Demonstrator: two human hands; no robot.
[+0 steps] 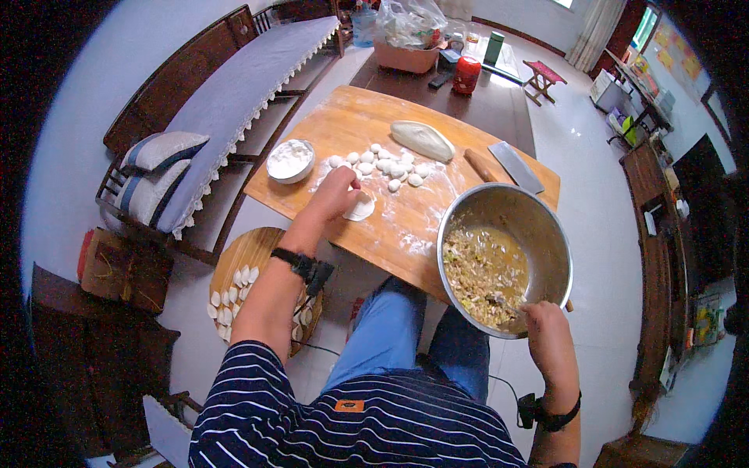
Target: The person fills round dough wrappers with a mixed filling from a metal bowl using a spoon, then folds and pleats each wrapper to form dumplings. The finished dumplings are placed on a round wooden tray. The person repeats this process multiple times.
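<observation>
My left hand [337, 192] is over the floured wooden board [316, 126], its fingers curled. Thin round dough wrappers [361, 209] lie against it, partly covered; whether the fingers pinch one is hidden. Just beyond are several small dough pieces [395, 167]. At the board's near right corner, a large steel bowl [553, 234] contains chopped filling [477, 275] and some liquid. My right hand [547, 330] is at the bowl's near rim, closed on the handle of a utensil, apparently a metal spoon [497, 300], whose end is in the filling.
A bowl of flour [291, 159], a dough loaf [422, 140], a rolling pin [480, 165] and a cleaver [516, 167] are on the board. Lower left, a round wooden board [234, 257] bears several dumplings [234, 292]. Behind stands a dark table [497, 105] with a red container [467, 75].
</observation>
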